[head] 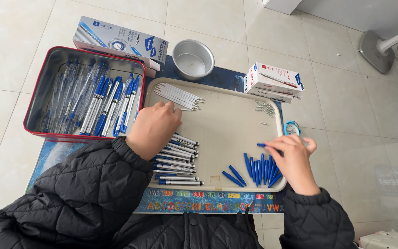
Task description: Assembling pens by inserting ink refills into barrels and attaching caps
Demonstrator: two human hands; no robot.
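My left hand [153, 128] rests on the cream tray [236, 97], fingers curled over the top of a row of pen barrels [177, 165]; what it holds is hidden. White refills [177, 96] lie just beyond it. My right hand [293, 159] hovers over a pile of blue pen caps [256, 169] at the tray's near right and pinches one blue cap [262, 145] between its fingertips. A few small metal springs [266, 109] lie at the tray's far right.
A red-rimmed metal tin [47, 92] full of assembled blue pens stands on the left. Behind are a blue and white pen box [120, 41], a round metal bowl [193, 59] and a white and red box [273, 80]. A small clock [292, 128] sits right of the tray.
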